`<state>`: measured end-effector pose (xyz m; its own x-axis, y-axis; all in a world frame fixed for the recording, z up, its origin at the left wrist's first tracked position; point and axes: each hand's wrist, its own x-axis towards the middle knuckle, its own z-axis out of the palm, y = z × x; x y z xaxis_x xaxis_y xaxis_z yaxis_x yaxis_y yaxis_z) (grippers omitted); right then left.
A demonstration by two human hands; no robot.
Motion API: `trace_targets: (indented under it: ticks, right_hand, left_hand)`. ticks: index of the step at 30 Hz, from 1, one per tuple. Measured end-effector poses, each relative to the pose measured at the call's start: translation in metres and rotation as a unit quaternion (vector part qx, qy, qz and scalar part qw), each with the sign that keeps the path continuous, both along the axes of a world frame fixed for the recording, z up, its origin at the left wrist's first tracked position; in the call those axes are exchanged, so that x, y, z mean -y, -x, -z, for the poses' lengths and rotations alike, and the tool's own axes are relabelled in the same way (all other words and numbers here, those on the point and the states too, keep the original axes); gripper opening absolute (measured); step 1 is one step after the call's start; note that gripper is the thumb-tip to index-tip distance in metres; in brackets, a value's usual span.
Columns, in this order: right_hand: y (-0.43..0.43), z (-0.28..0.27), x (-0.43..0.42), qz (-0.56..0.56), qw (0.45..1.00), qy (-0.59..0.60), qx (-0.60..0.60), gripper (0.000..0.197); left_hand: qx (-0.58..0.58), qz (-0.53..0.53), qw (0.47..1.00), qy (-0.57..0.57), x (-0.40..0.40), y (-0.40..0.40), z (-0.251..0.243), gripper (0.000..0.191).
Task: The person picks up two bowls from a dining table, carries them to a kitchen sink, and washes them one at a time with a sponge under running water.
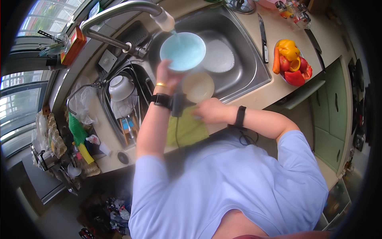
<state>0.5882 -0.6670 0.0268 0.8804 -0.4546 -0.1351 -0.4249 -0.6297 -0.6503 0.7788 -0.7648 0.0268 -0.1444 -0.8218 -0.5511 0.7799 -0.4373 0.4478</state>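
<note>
My left hand (169, 74) grips the near rim of a light blue bowl (183, 51), which is under the running faucet (164, 19) and looks to have water in it. Close to the sink's front edge, my right hand (210, 110) is at the near rim of a small cream bowl (198, 87); its fingers are partly hidden, and whether they grip the bowl is unclear. A white dish (219, 56) lies in the steel sink (250, 71). Beneath my wrists, a green cloth (188, 127) covers part of the counter edge.
Right of the sink lie a knife (263, 38) and a bowl of peppers, tomatoes and a carrot (276, 59), with a dark blade (316, 47) beyond. Glass jars (301, 19) stand farther back. The left basin holds a white bowl (121, 88), a wire strainer (129, 100) and utensils.
</note>
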Motion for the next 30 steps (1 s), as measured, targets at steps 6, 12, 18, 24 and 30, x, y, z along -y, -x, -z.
trace_targets:
  ticks: [6, 12, 18, 24, 30]
  right_hand:
    - [-0.044, 0.01, -0.021, -0.152, 0.975, 0.116, -0.109, 0.014]
    - [-0.07, -0.004, -0.023, -0.056, 0.998, 0.001, -0.034, 0.011]
    - [0.014, -0.026, 0.049, 0.228, 0.932, -0.279, 0.024, 0.044]
    - [0.103, -0.025, 0.076, 0.377, 0.861, -0.314, 0.132, 0.041]
    - [0.128, -0.039, 0.079, 0.419, 0.834, -0.315, 0.172, 0.042]
  left_hand:
    - [0.003, 0.009, 1.0, -0.004, -0.01, -0.01, -0.016, 0.062]
    - [0.031, 0.011, 0.999, -0.002, -0.008, -0.008, -0.025, 0.061]
    - [-0.024, 0.007, 1.0, 0.001, 0.003, -0.007, -0.007, 0.06]
    - [0.02, 0.013, 1.0, -0.009, 0.007, -0.006, 0.006, 0.053]
    - [0.127, 0.048, 0.989, -0.052, -0.01, -0.009, -0.004, 0.045]
